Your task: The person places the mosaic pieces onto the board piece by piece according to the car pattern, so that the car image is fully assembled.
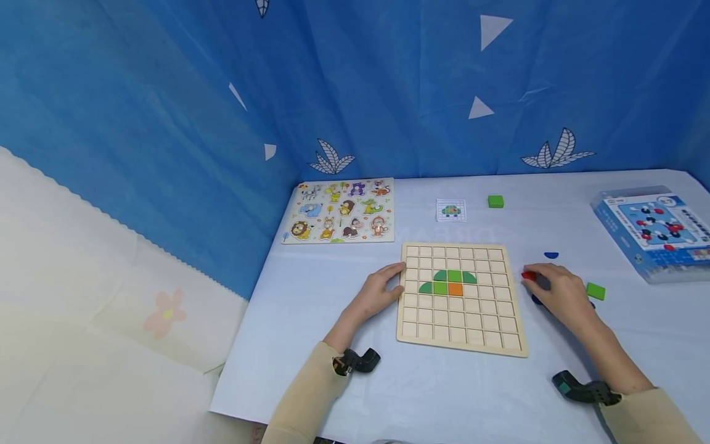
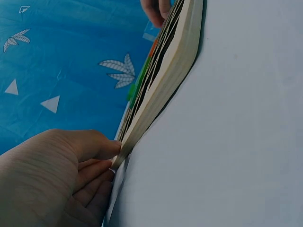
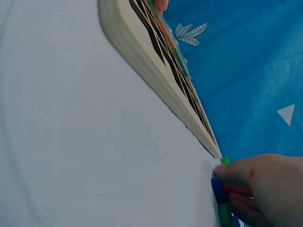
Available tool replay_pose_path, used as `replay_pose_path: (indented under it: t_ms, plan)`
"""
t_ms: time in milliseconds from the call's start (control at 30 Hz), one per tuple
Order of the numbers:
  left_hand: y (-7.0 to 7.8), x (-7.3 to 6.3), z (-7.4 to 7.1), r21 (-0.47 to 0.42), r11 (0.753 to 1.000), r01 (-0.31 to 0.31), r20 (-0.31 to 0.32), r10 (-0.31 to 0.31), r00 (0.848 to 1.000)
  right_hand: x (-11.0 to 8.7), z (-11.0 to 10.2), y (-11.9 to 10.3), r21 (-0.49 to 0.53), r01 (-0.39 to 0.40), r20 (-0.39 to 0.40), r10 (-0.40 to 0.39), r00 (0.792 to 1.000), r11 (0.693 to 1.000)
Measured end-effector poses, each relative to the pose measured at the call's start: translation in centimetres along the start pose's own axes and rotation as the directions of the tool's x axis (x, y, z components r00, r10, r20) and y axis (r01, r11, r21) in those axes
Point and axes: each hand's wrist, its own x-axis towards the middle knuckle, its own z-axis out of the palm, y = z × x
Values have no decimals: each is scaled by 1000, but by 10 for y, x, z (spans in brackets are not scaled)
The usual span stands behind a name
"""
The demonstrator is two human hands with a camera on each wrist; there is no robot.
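Note:
A square wooden grid board lies on the table. Green quarter-round tiles, green squares and an orange square sit in its upper cells. At the board's left edge, my left hand rests with thumb and fingertips touching the rim. To the right of the board, my right hand pinches a red block, whose shape the fingers partly hide. Close by lie a dark blue half-round piece, another blue piece mostly under the hand, and a green square block.
Behind the board are a small pattern card and a green block. An animal puzzle board lies at the back left. A blue boxed set stands at the right, and a blue curtain hangs behind the table.

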Motion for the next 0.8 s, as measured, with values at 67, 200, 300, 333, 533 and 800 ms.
replay_pose_path:
  t_ms: [67, 200, 300, 333, 533, 800]
  plan:
    - [0, 0, 0, -3, 1000, 2, 1, -2, 1000, -1, 0, 1, 11, -5, 9, 5, 1000, 1000]
    - [0, 0, 0, -1, 1000, 1, 0, -1, 1000, -1, 0, 1, 21, -24, 3, 24, 1000, 1000]
    - [0, 0, 0, 6, 1000, 0, 1, 0, 1000, -1, 0, 2, 20, -27, -7, 27, 1000, 999]
    - [0, 0, 0, 9, 1000, 0, 2, 0, 1000, -2, 0, 2, 18, -25, -10, 25, 1000, 1000]
    - [1, 0, -1, 2, 1000, 6, 3, -6, 1000, 0, -2, -2, 12, -30, 4, 30, 1000, 999]
    - [1, 0, 0, 3, 1000, 20, 11, -20, 1000, 8, 4, -1, 83, 1, -18, 1, 1000, 997]
